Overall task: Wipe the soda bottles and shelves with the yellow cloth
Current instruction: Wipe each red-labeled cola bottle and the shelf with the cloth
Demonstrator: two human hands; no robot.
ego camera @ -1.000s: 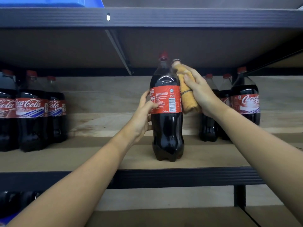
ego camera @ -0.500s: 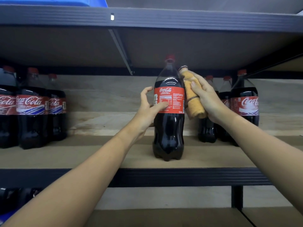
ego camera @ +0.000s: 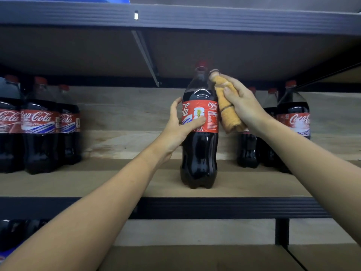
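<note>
While both arms reach in from the lower edge of the frame, the scene reads as follows.

Soda bottle: the centre bottle (ego camera: pixel 199 133) stands upright near the front of the middle shelf (ego camera: pixel 97 182), at centre frame, dark liquid inside, red label facing the camera, red cap at the top.

Left hand: the left hand (ego camera: pixel 175 128) touches the left side of the centre bottle at label height, thumb lying across the label front, fingers spread and nearly straight behind it; not curled round the bottle.

Right hand: the right hand (ego camera: pixel 242 106) grasps the yellow cloth (ego camera: pixel 227 108), fingers curled over it.

Yellow cloth: rolled into a bundle, held against the right shoulder of the centre bottle, just right of centre frame, from neck height down to the label.

Left group: bottles (ego camera: pixel 39 130) stand in a row at the left edge of the frame, on the same shelf.

Right group: further bottles (ego camera: pixel 293 124) stand behind the right forearm, at right of frame.

Upper shelf: a dark rail (ego camera: pixel 195 18) crosses the top of the frame.
</note>
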